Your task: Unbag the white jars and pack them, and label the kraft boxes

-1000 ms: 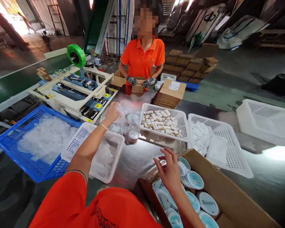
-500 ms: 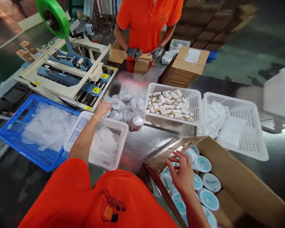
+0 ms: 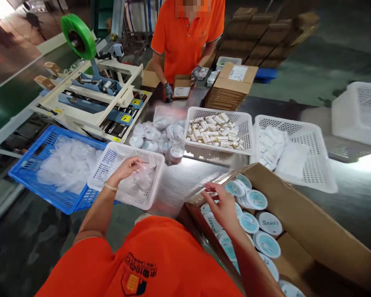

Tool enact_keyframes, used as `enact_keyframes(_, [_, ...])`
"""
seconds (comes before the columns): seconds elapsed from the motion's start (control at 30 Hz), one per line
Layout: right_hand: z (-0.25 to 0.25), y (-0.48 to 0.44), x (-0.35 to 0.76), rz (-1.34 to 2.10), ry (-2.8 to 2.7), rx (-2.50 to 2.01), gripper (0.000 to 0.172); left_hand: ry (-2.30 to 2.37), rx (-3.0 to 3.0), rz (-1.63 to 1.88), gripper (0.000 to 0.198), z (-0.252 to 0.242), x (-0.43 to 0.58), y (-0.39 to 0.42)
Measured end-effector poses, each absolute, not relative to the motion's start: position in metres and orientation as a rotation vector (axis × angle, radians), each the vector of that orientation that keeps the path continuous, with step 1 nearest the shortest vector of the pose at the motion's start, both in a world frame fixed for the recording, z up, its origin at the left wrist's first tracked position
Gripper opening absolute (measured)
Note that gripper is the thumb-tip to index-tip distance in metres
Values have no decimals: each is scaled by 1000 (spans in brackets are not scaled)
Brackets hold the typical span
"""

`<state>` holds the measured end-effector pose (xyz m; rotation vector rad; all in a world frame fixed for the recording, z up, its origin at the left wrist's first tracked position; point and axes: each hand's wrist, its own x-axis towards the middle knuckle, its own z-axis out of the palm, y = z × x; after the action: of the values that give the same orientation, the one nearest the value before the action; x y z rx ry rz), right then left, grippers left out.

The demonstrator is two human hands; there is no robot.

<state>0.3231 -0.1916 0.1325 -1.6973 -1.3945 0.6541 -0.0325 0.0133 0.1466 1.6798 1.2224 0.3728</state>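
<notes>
My left hand (image 3: 127, 169) is over a white perforated basket (image 3: 159, 181), its fingers pinched on a clear plastic bag (image 3: 147, 168). More clear bags lie below it in the same basket. My right hand (image 3: 220, 203) hovers at the near left side of an open carton (image 3: 299, 212), fingers apart and slightly curled, with nothing visible in them. Inside the carton stand stacks of round tubs with white and light-blue lids (image 3: 267, 244). Bagged round tubs (image 3: 151, 133) sit in a cluster on the metal table, just beyond the basket.
A blue crate (image 3: 21, 169) of clear film adjoins the basket. Further over are a basket of small bottles (image 3: 250, 136), a basket of white packets (image 3: 324, 165) and flattened cartons (image 3: 225, 99). A carton-taping machine (image 3: 111, 107) stands left. Opposite, a gloved co-worker handles a small box (image 3: 182, 87).
My left hand has drawn back from the bagged tubs to the white basket and now pinches a clear bag. My right hand stays over the carton. The co-worker's box has been turned and opened.
</notes>
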Motion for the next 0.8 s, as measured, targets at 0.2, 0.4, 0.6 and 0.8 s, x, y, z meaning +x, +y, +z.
enact_keyframes(0.2, [159, -170, 316, 547, -1491, -1440, 79, 769, 1556, 490, 38, 199, 53, -18])
enact_keyframes(0.4, [204, -171, 344, 594, -1934, -1372, 54, 358, 1899, 212, 24, 231, 133, -32])
enact_keyframes(0.6, [181, -199, 336, 1124, -1032, -1346, 42, 696, 2338, 965, 22, 228, 174, -75])
enact_keyframes(0.8, [147, -206, 314, 1092, -517, -1330, 63, 689, 2102, 643, 39, 176, 198, -135])
